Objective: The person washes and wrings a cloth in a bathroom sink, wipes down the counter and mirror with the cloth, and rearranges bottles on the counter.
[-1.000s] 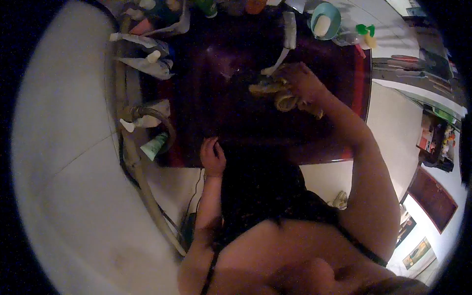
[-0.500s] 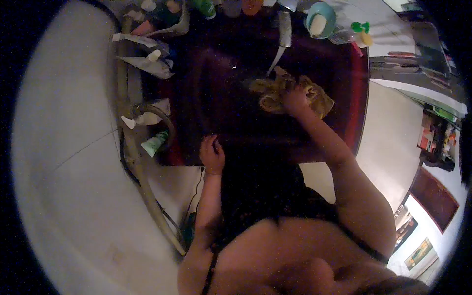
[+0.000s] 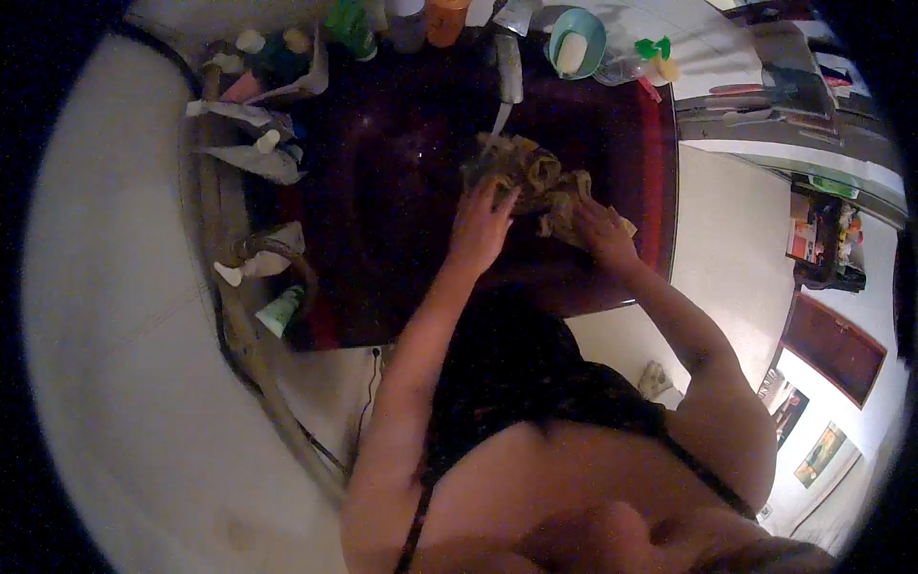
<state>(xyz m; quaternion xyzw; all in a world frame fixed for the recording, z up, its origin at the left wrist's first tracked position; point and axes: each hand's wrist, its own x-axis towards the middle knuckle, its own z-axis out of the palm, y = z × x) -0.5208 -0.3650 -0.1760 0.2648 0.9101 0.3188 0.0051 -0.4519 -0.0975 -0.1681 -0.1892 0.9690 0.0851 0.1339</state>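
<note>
A crumpled yellowish-brown cloth (image 3: 543,170) lies in the dark red sink (image 3: 382,210), under a faucet (image 3: 510,72) with water running onto the cloth's left part. My left hand (image 3: 483,222) touches the cloth's lower left side, fingers apart and pointing up. At the cloth's right end rests my right hand (image 3: 602,234), its fingers spread over the folds.
A teal dish (image 3: 585,29) with white soap stands right of the faucet. Bottles, including an orange one (image 3: 446,21) and a green one (image 3: 351,29), line the back edge. A green tube (image 3: 281,311) and a pipe (image 3: 258,354) are at the left.
My left hand has moved up from the sink's front edge onto the cloth. My right hand now lies on the cloth's right end, more open than before. The view has shifted.
</note>
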